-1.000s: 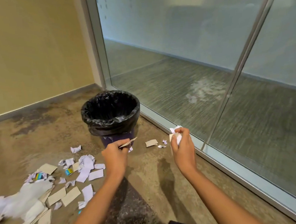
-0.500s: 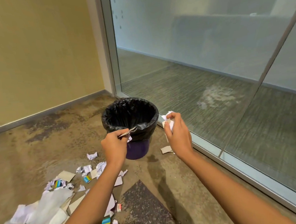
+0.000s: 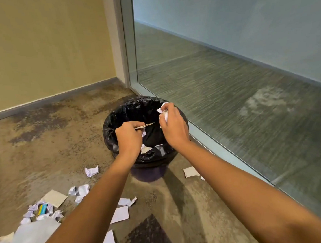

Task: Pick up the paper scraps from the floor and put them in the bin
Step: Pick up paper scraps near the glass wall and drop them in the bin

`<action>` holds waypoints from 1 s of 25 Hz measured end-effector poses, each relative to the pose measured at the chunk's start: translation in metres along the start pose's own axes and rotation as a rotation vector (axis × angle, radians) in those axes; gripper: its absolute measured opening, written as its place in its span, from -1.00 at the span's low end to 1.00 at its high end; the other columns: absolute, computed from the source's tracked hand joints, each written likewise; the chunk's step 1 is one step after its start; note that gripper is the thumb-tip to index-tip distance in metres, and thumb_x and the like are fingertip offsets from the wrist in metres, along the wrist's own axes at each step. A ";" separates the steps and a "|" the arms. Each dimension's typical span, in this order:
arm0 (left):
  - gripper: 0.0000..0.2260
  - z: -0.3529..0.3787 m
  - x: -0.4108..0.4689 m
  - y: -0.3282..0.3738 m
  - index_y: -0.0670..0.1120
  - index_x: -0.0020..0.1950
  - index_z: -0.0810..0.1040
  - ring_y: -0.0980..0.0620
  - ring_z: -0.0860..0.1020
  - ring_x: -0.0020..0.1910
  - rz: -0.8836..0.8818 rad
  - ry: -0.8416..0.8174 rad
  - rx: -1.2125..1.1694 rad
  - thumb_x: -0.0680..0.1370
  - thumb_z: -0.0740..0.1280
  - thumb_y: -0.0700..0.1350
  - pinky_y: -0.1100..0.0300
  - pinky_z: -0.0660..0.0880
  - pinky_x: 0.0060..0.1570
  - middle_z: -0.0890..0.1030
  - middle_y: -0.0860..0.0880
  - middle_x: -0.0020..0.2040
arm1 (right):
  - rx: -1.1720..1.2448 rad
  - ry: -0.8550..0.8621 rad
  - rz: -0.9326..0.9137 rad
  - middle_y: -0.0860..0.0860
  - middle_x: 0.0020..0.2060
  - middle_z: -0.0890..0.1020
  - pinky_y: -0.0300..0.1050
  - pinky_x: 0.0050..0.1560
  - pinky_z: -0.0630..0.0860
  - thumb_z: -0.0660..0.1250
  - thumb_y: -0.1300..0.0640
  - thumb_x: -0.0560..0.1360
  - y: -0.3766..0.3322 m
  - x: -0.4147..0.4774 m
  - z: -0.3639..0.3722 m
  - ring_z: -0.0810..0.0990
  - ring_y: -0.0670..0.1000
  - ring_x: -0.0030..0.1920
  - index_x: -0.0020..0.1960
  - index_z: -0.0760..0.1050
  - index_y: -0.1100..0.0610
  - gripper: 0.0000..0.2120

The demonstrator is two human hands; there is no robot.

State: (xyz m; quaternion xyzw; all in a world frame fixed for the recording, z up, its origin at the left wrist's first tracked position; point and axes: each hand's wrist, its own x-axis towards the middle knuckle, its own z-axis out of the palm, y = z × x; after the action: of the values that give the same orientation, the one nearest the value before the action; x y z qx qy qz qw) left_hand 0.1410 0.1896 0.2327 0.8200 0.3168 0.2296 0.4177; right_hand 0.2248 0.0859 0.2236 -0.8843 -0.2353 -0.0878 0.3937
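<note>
A purple bin (image 3: 150, 175) lined with a black bag (image 3: 125, 112) stands on the floor by the glass wall. Both my hands hover over its mouth. My left hand (image 3: 128, 137) pinches flat brown and white paper scraps (image 3: 146, 125) that stick out to the right. My right hand (image 3: 173, 126) grips crumpled white paper scraps (image 3: 162, 110) above the bin's right rim. A few white pieces (image 3: 145, 149) lie inside the bag. Several more scraps (image 3: 53, 198) litter the floor at lower left, partly hidden by my left forearm.
A tan card piece (image 3: 191, 171) lies right of the bin near the glass wall's metal sill (image 3: 213, 146). A yellow wall with a grey skirting (image 3: 51, 97) closes the back. A dark floor patch (image 3: 149, 236) sits between my arms.
Both hands have moved forward with their scraps, from short of the bin to over its mouth. The view has come closer to the bin.
</note>
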 end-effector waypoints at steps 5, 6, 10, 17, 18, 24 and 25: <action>-0.65 0.023 0.032 -0.017 -0.12 0.33 0.51 0.03 0.49 -0.37 -0.106 -0.126 0.115 0.57 0.18 -0.29 0.42 0.37 -0.40 0.63 -0.18 0.11 | 0.072 -0.207 -0.003 0.10 0.15 0.44 0.09 0.07 0.45 0.09 0.02 0.61 0.024 0.042 0.037 0.48 0.15 0.09 0.22 0.36 0.06 -0.76; -0.62 0.024 0.037 -0.020 -0.09 0.38 0.45 -0.03 0.53 -0.29 -0.119 -0.168 0.162 0.57 0.19 -0.28 0.39 0.36 -0.35 0.61 -0.18 0.15 | 0.104 -0.228 -0.010 0.10 0.15 0.43 0.06 0.09 0.44 0.06 0.04 0.63 0.028 0.046 0.041 0.48 0.14 0.08 0.23 0.39 0.08 -0.75; -0.56 0.020 0.048 -0.030 -0.08 0.43 0.38 -0.07 0.58 0.14 -0.097 -0.245 0.211 0.55 0.25 -0.29 0.21 0.45 0.10 0.60 -0.15 0.21 | 0.176 -0.135 -0.075 0.07 0.10 0.48 -0.33 0.01 0.28 0.04 0.12 0.65 0.039 0.044 0.037 0.46 -0.06 0.00 0.15 0.51 0.16 -0.71; -0.88 0.049 0.002 0.002 -0.05 -0.02 0.62 0.21 0.55 -0.22 0.339 -0.014 0.055 0.56 0.29 -0.18 0.40 0.45 -0.17 0.62 0.08 -0.18 | 0.178 0.249 -0.087 0.00 -0.11 0.54 -0.45 -0.04 0.29 0.15 0.28 0.61 0.081 0.003 -0.015 0.47 -0.16 -0.11 -0.01 0.57 0.20 -0.79; -0.89 0.059 -0.012 0.005 -0.07 -0.01 0.61 0.20 0.53 -0.21 0.421 -0.034 0.070 0.56 0.29 -0.19 0.41 0.40 -0.17 0.60 0.07 -0.17 | 0.158 0.275 -0.060 -0.01 -0.12 0.54 -0.44 -0.05 0.30 0.15 0.28 0.60 0.093 -0.007 -0.020 0.48 -0.15 -0.12 -0.02 0.56 0.20 -0.79; -0.91 0.141 -0.079 -0.028 -0.13 0.01 0.57 0.01 0.51 -0.09 0.699 -0.292 0.088 0.56 0.28 -0.21 0.18 0.47 -0.09 0.56 -0.02 -0.11 | 0.036 0.242 0.100 0.06 -0.14 0.56 -0.26 -0.07 0.36 0.12 0.23 0.60 0.190 -0.068 -0.011 0.50 -0.07 -0.11 -0.05 0.54 0.23 -0.78; -0.89 0.154 -0.086 -0.038 -0.11 0.01 0.57 0.01 0.51 -0.08 0.685 -0.332 0.092 0.57 0.25 -0.19 0.15 0.50 -0.11 0.55 -0.01 -0.11 | 0.019 0.211 0.129 0.08 -0.14 0.56 -0.26 -0.07 0.34 0.13 0.23 0.59 0.204 -0.075 -0.007 0.51 -0.03 -0.11 -0.05 0.54 0.23 -0.78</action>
State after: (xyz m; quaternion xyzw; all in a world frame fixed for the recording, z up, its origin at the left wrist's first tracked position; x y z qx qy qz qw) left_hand 0.1681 0.0622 0.1076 0.9224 -0.0376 0.2055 0.3249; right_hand 0.2583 -0.0632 0.0694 -0.8797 -0.1359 -0.1524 0.4294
